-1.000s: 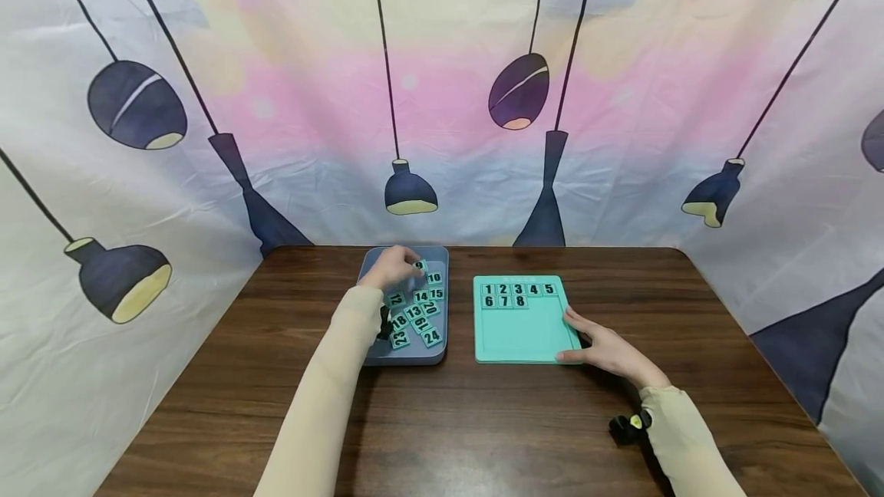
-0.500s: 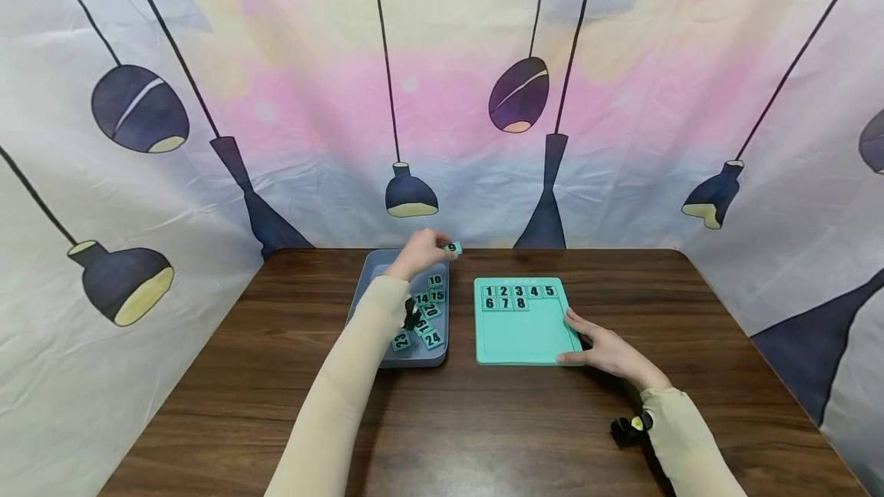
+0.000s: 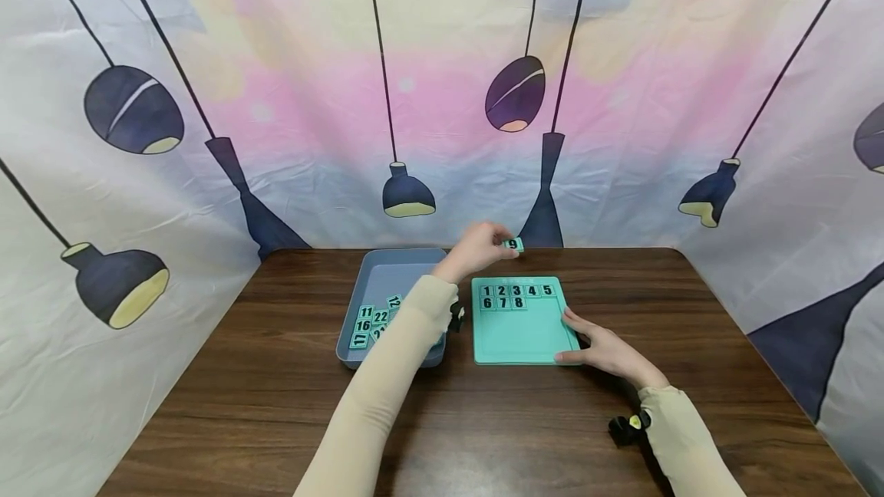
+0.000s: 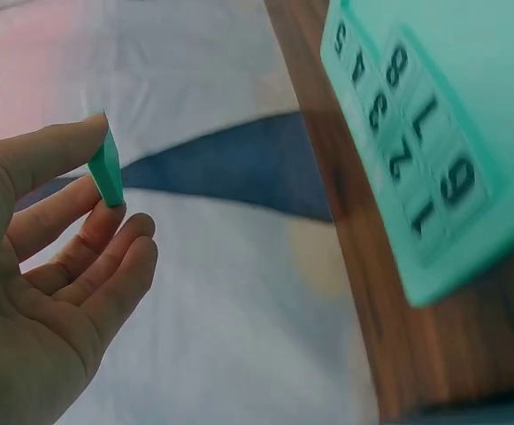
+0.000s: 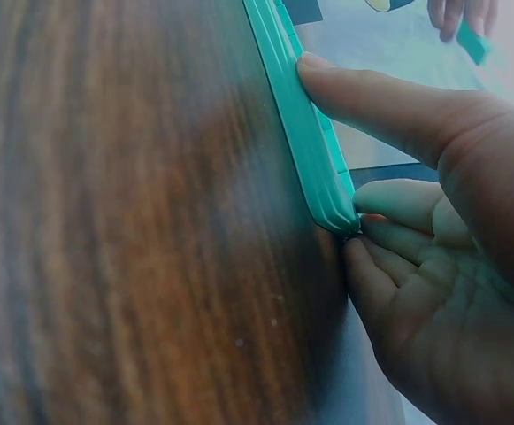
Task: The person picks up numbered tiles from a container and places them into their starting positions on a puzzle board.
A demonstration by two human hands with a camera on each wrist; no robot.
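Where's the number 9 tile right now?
In the head view, the number 9 tile is pinched in the left hand, right of the blue-gray tray and just past the turquoise number board's far edge.

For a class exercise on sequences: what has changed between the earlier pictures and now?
The left hand has lifted the 9 tile out of the tray and carried it right, to above the far edge of the board. Tiles 11, 16 and 17, hidden by the arm earlier, now show. Unchanged: the right hand at the board's right edge, and tiles 1 to 8 in place.
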